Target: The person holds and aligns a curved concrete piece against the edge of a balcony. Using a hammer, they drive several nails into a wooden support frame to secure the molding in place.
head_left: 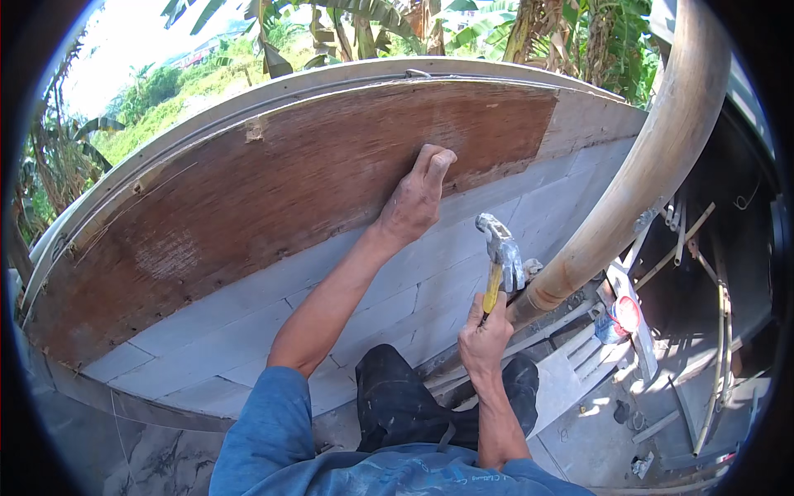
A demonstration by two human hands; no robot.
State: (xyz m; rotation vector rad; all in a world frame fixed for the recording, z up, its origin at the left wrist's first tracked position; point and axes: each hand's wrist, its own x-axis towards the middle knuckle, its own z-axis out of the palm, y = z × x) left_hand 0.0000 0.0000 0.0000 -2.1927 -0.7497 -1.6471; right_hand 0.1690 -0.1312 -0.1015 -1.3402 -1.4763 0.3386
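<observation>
My left hand (413, 194) rests against a long brown plywood board (190, 207) with its fingers curled; what they hold, if anything, I cannot make out. My right hand (485, 335) grips a claw hammer (494, 277) by its yellow and black handle, the metal head raised below and right of my left hand. The board runs along the upper part of a wall of white blocks (207, 339), and pale edge strips (356, 70) lie along its far side. A thick bamboo pole (612, 223) slants up at my right, close behind the hammer.
At the lower right are a blue and white bucket (612, 326) with red inside, scattered poles (711, 355), planks and debris on a concrete floor (571, 438). Banana plants (356, 25) and greenery stand beyond the wall.
</observation>
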